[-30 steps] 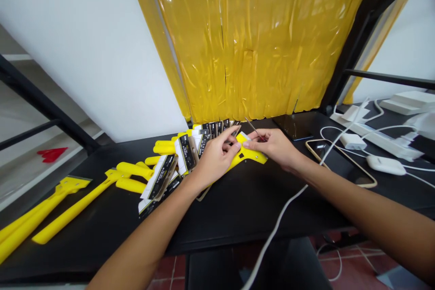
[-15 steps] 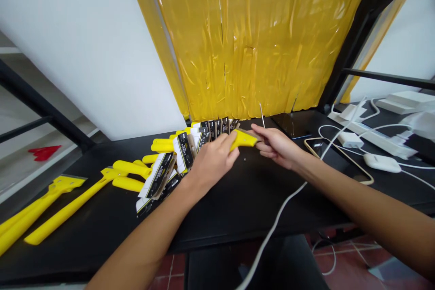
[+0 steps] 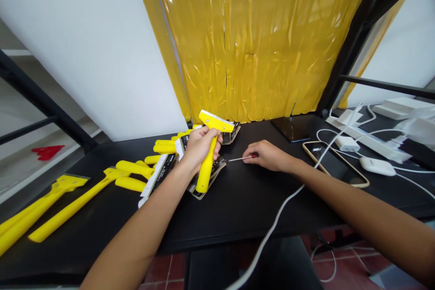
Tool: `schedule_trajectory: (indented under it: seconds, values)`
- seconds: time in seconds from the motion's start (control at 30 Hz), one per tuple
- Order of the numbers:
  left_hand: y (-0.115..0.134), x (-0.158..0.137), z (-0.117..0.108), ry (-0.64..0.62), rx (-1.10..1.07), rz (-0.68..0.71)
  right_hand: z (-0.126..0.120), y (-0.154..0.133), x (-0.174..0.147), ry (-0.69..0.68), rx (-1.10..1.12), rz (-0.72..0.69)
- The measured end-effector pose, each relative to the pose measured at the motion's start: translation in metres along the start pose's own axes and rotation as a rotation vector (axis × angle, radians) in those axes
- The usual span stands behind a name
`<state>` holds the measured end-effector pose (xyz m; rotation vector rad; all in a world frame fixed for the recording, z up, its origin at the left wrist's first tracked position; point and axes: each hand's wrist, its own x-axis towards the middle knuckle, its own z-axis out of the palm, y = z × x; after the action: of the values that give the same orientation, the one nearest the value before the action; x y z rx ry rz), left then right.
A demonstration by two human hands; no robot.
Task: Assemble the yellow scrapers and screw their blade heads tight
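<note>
My left hand (image 3: 201, 146) is closed round the neck of a yellow scraper (image 3: 205, 170), its wide head with two screws tilted up and its handle pointing down toward me. In my right hand (image 3: 267, 155) is a small screwdriver (image 3: 242, 158) with a red and black handle, its thin shaft pointing left, apart from the scraper. Behind and left of my left hand lie several more yellow scrapers with black and white cards (image 3: 159, 174), partly hidden by my hand and forearm.
Bare yellow scrapers (image 3: 73, 204) lie at the table's left. To the right are a phone (image 3: 335, 163), a dark tablet-like slab (image 3: 290, 129), a power strip (image 3: 380, 142) and white chargers. A white cable (image 3: 282, 217) crosses the front edge. A yellow plastic curtain (image 3: 254, 45) hangs behind.
My left hand has turned the scraper so its head points up and its handle down, moving it left. My right hand has come away from it and lowered the screwdriver toward the table.
</note>
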<state>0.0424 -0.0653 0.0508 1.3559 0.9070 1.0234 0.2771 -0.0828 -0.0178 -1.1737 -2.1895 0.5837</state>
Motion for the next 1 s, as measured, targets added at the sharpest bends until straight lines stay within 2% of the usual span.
schedule_trajectory:
  seconds: [0.17, 0.23, 0.37, 0.5, 0.73, 0.87, 1.0]
  values:
    - [-0.009, -0.001, 0.007, -0.029, 0.069, 0.006, -0.015, -0.017, -0.001, 0.370, 0.338, 0.070]
    - [-0.014, -0.004, 0.014, -0.067, 0.110, 0.002, -0.017, -0.025, -0.002, 0.454, 0.424, 0.039]
    - [-0.023, -0.011, 0.025, -0.147, 0.174, 0.064, -0.011, -0.032, -0.002, 0.458, 0.396, -0.024]
    - [-0.026, -0.013, 0.027, -0.154, 0.221, 0.102, -0.005, -0.033, -0.001, 0.470, 0.376, -0.009]
    - [-0.028, -0.013, 0.027, -0.129, 0.268, 0.110, -0.003, -0.042, -0.001, 0.490, 0.397, 0.103]
    - [-0.027, -0.014, 0.026, -0.139, 0.282, 0.133, 0.000, -0.045, -0.001, 0.513, 0.511, 0.163]
    - [-0.026, -0.014, 0.024, -0.162, 0.287, 0.136, -0.001, -0.045, -0.001, 0.381, 0.696, 0.303]
